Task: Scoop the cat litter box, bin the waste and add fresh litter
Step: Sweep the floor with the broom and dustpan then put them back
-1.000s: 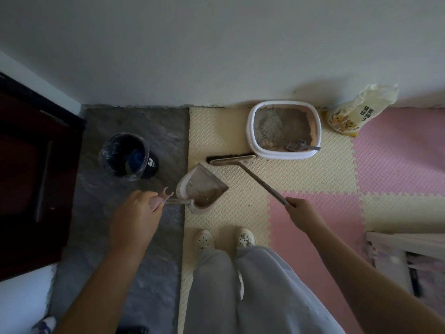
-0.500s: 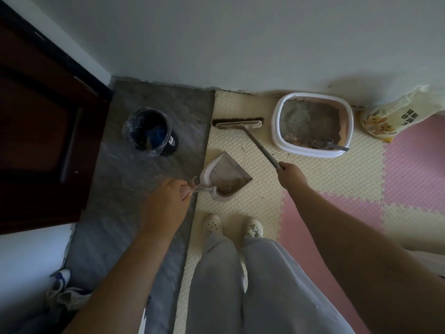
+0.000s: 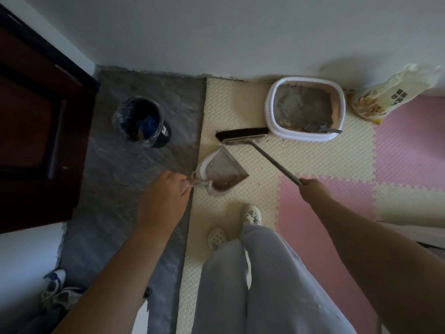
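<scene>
Left hand (image 3: pixel 166 196) fingers wrapped round handle of pale pink plastic dustpan (image 3: pixel 222 171), pan just past fingertips. Right hand (image 3: pixel 313 189) fingers clamped on grey-handled black-bristle broom (image 3: pixel 243 135); white oval litter box (image 3: pixel 305 139) beyond.

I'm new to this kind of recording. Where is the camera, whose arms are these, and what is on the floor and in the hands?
No machine here: a person wears one camera on the head, looking forward and down. The left hand grips a dustpan by its handle; the right hand grips a broom, its bristles on the foam mat beside the litter box. A scoop rests in the box. A lined bin stands left, a litter bag right.
</scene>
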